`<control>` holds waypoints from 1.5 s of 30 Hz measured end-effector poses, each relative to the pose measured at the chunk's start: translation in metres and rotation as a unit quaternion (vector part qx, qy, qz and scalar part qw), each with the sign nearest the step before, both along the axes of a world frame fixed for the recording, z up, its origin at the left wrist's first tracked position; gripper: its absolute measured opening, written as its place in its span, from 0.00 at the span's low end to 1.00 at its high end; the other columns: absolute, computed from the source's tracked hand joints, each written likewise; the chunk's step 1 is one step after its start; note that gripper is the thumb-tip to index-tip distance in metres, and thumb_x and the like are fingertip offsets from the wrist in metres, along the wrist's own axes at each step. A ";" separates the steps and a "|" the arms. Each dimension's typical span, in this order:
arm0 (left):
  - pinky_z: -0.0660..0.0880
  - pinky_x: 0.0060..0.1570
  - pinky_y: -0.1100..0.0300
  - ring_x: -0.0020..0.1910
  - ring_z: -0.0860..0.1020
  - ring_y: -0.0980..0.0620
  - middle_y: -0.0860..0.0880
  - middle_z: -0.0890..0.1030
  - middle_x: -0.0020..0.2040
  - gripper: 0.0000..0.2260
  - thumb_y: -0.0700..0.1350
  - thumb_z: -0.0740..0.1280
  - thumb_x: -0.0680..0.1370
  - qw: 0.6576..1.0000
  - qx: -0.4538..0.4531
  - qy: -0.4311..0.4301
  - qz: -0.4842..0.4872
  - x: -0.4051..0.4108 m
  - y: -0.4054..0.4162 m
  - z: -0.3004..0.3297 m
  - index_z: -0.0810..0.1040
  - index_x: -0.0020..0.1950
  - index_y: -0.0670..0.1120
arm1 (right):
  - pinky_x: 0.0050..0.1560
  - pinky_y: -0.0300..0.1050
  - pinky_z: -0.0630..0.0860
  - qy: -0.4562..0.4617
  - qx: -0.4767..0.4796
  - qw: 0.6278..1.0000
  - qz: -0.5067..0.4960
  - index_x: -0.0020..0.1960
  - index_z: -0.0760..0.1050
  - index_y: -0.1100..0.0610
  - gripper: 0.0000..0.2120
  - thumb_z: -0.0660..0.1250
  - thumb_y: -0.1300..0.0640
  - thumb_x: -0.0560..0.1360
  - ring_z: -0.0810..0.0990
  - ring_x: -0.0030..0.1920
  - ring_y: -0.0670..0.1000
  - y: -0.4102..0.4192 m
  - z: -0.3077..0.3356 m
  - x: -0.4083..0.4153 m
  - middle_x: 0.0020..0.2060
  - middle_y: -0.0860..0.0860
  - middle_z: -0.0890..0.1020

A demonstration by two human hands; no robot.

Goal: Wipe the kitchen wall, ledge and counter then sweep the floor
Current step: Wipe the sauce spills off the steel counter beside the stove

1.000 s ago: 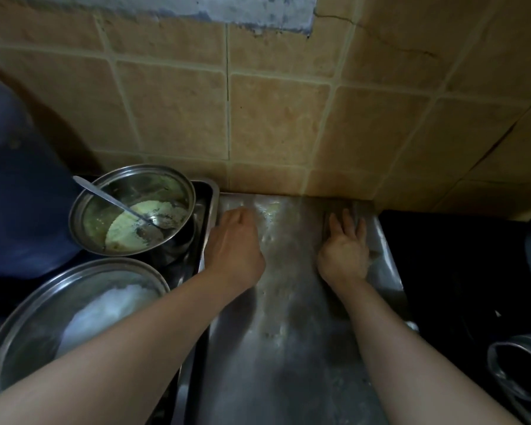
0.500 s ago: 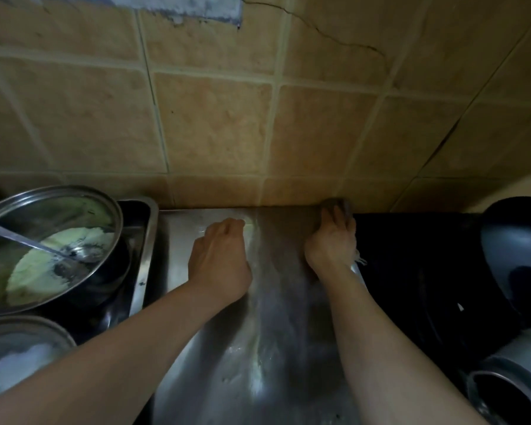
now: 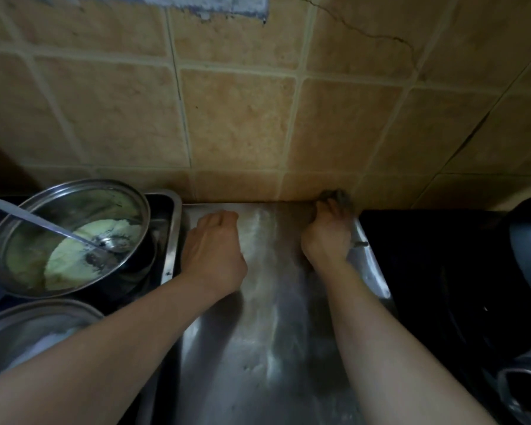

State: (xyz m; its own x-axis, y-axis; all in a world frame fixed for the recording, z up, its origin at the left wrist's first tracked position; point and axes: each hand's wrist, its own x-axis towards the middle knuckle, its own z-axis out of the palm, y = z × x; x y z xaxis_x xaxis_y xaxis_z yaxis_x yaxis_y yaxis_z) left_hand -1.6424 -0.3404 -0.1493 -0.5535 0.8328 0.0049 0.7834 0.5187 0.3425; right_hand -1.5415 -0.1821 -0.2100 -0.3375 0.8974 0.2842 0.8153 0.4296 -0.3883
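From the head camera we see our right hand [image 3: 327,237] gripping a dark scrubbing pad [image 3: 336,197], pressed where the shiny steel counter [image 3: 258,348] meets the tan tiled wall [image 3: 239,118]. Our left hand [image 3: 216,250] rests on the counter, fingers curled under, holding nothing.

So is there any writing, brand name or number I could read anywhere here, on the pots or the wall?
None can be read. The tiled wall, the steel counter, the pot with its spoon and the dark pieces at right show no lettering in this dim, soft picture.
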 end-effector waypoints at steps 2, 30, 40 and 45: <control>0.61 0.67 0.56 0.71 0.62 0.47 0.46 0.65 0.71 0.29 0.40 0.66 0.73 1.000 0.005 -0.002 0.009 -0.003 -0.008 0.001 0.60 0.73 0.44 | 0.64 0.52 0.70 0.021 0.008 0.995 0.095 0.61 0.75 0.63 0.19 0.62 0.68 0.70 0.69 0.66 0.62 -0.023 -0.004 -0.016 0.62 0.59 0.75; 0.61 0.67 0.56 0.72 0.59 0.44 0.44 0.60 0.72 0.30 0.38 0.65 0.74 0.981 0.022 -0.122 0.148 0.001 -0.062 0.011 0.57 0.73 0.41 | 0.70 0.39 0.54 0.039 -0.058 0.924 0.377 0.69 0.69 0.58 0.26 0.57 0.70 0.72 0.64 0.72 0.53 -0.077 0.003 -0.045 0.70 0.55 0.69; 0.60 0.69 0.58 0.72 0.61 0.45 0.45 0.61 0.73 0.32 0.37 0.64 0.73 0.976 0.052 -0.148 0.151 0.001 -0.066 0.003 0.55 0.75 0.43 | 0.73 0.44 0.55 0.053 -0.087 0.896 0.432 0.70 0.69 0.55 0.28 0.55 0.67 0.71 0.61 0.74 0.50 -0.080 0.005 -0.065 0.72 0.53 0.66; 0.57 0.69 0.60 0.73 0.57 0.47 0.46 0.57 0.75 0.34 0.38 0.64 0.74 0.974 0.043 -0.150 0.163 0.007 -0.069 0.005 0.51 0.76 0.43 | 0.71 0.55 0.63 0.053 -0.104 0.881 0.458 0.68 0.70 0.54 0.26 0.56 0.65 0.72 0.67 0.70 0.52 -0.066 -0.008 -0.072 0.68 0.53 0.71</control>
State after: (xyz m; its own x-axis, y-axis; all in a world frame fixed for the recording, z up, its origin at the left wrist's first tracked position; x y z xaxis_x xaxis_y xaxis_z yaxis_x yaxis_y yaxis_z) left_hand -1.6355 -0.4097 -0.1441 -0.7754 0.6169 -0.1351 0.4405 0.6816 0.5843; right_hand -1.6131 -0.2482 -0.2179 -0.9288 0.2991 0.2190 0.1187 0.7996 -0.5887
